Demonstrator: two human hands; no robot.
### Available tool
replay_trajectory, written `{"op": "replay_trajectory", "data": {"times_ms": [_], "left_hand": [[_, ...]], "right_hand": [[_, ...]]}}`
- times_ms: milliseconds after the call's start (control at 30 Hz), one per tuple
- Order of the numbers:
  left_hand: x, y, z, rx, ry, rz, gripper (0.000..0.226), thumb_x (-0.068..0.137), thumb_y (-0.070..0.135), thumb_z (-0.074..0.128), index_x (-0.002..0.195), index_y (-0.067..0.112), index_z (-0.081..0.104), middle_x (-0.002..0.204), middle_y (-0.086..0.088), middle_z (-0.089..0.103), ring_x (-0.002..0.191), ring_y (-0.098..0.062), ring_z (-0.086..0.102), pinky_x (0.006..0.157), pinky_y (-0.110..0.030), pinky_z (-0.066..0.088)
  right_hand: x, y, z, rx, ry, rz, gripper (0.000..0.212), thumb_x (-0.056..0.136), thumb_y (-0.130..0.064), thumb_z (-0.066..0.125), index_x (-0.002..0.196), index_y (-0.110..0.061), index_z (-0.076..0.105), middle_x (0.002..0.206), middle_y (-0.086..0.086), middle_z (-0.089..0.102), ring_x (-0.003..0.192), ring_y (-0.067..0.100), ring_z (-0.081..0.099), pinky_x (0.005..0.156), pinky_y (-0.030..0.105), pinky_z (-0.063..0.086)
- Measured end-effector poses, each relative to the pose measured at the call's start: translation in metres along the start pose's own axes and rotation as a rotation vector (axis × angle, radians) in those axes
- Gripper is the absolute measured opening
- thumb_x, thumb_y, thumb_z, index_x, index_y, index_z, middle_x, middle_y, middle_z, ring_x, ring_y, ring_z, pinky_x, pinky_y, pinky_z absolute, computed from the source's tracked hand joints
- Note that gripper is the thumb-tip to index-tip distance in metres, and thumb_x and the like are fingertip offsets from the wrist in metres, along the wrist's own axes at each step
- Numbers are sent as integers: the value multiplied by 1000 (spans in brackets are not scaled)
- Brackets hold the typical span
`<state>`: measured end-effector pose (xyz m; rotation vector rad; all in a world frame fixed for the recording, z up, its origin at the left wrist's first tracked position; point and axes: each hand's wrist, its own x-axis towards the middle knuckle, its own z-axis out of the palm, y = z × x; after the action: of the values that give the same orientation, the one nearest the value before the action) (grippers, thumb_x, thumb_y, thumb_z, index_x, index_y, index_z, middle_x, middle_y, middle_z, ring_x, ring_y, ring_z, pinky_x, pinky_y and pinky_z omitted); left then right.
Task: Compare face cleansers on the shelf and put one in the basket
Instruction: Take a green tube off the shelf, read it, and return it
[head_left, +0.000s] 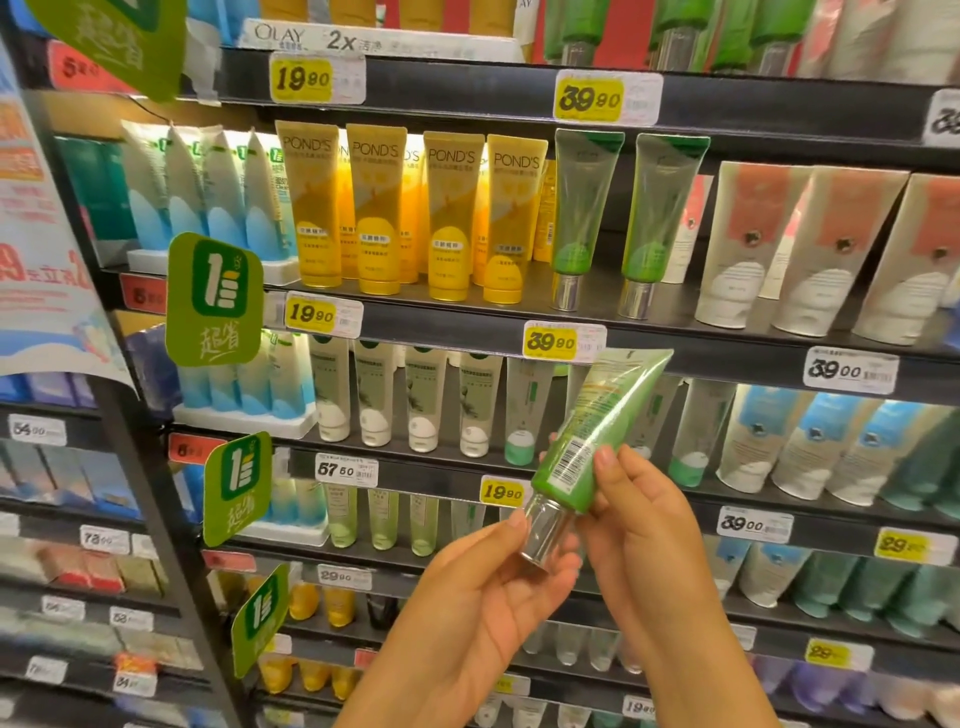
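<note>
I hold a green cleanser tube (597, 431) tilted in front of the shelves, its back with the barcode turned to me and its silver cap (543, 532) pointing down-left. My left hand (483, 587) grips the silver cap from below. My right hand (644, 499) pinches the tube's lower body by the barcode. Two matching green tubes (584, 218) with silver caps stand on the shelf above, beside a gap to their left edge and yellow Pond's tubes (452, 213). No basket is in view.
Black shelves (467, 322) carry rows of tubes: blue-white ones (208, 192) at left, white ones with coral labels (810, 244) at right, white-green ones (374, 395) below. Yellow and white price tags (550, 340) line the shelf edges. Green promo signs (215, 299) stick out at left.
</note>
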<state>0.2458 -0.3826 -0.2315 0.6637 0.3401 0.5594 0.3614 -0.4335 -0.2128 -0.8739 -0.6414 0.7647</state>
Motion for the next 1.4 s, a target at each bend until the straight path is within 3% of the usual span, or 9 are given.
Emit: {"op": "replay_trajectory", "data": {"times_ms": [167,333,533,700,867,1033,1167,1400], "left_hand": [[5,1,-3,10,24,57,29,64,8,70,88,-7,72,94,-25,70,74,-26,70,61,-29,57],[8,1,-4,3,27,61,33,65,4,68,96,-8,69,97,-23,69,76,-27,70,65,-31,58],[8,4,2,-66,12,0,35,67,15,67,90,-11,70,96,-32,66,77,-32,69,60,-31,58],[9,3,-1,-43,40,42,29,71,13,65,90,-8,71,102,-30,67,80,-31,70,61,-31,58],[9,3,-5,-38,74,95,42,67,6,67,106,-10,61,99,-24,69,74,-27,69,61,-30,58],[8,3,-6,56,139,124,43,59,0,69,101,-4,63,91,-21,71,78,-25,71,62,-31,58],[6,4,-6,2,111,83,39,62,2,69,99,-8,67,93,-24,70,78,-30,70,62,-33,58],[2,5,0,-126,26,-28,25,69,11,64,80,-11,72,97,-35,65,76,-35,70,60,-35,59]], "right_hand": [[6,1,0,11,-22,21,31,78,-26,58,99,-5,65,86,10,68,76,18,64,66,27,56],[10,1,0,-66,-10,-26,34,76,-28,61,102,-8,66,92,9,71,81,18,66,69,26,56],[15,1,3,77,52,-55,50,74,-20,62,120,-5,50,88,7,73,75,15,68,64,25,57],[16,3,2,82,30,-42,39,75,-19,61,111,-7,52,85,7,73,74,14,69,66,26,58],[15,3,2,23,-21,-11,34,76,-22,59,106,-6,59,87,7,71,78,15,67,67,24,56],[15,3,4,-113,-23,40,41,67,-33,66,100,-9,63,82,1,69,77,13,67,65,23,52],[13,2,1,-100,-24,37,36,69,-30,66,96,-6,67,81,5,69,75,15,66,63,22,53],[10,2,-1,24,-40,34,36,80,-21,53,110,-2,60,100,17,65,87,24,60,73,30,55]]}}
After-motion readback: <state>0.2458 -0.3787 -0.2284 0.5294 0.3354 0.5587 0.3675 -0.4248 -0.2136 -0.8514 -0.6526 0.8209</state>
